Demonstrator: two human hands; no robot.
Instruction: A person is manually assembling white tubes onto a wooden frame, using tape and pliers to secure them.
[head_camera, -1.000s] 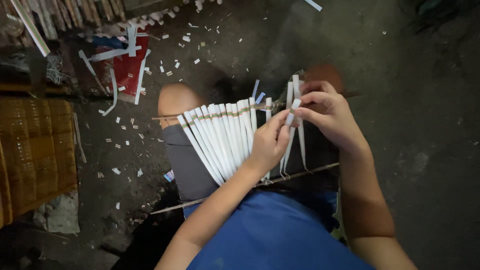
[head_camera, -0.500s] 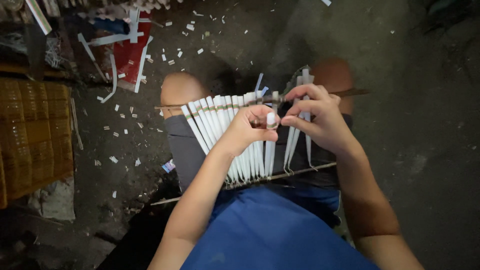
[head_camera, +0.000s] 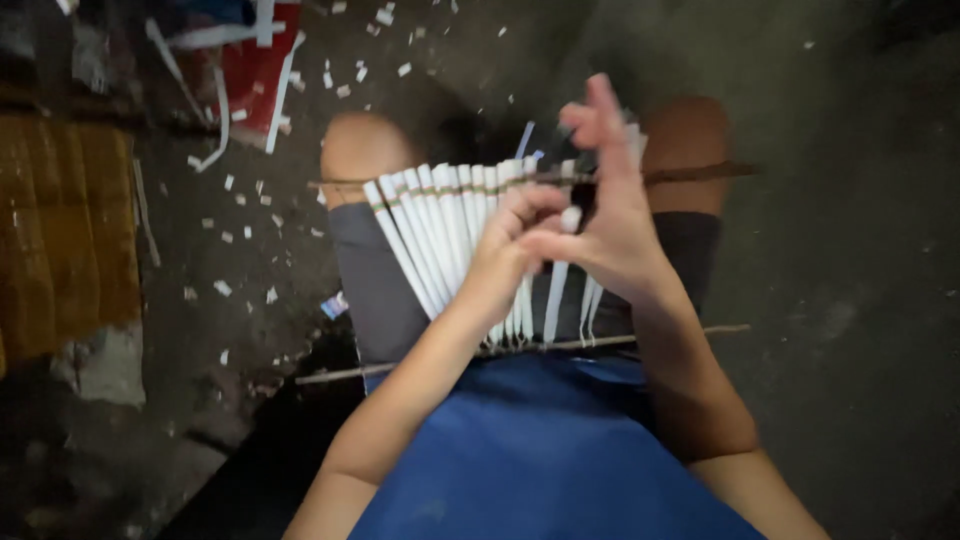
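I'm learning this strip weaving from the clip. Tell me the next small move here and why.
Probably draw the pinched white strip down beside the packed row of strips. The left hand and right hand meet on it over the lap, and the strips under the right hand hang looser, with gaps, between the upper stick and lower stick.

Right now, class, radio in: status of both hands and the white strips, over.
Left hand pinching a white strip. Right hand touching it, fingers raised. Row of white strips fanned across lap between two thin sticks. Nothing blocking.
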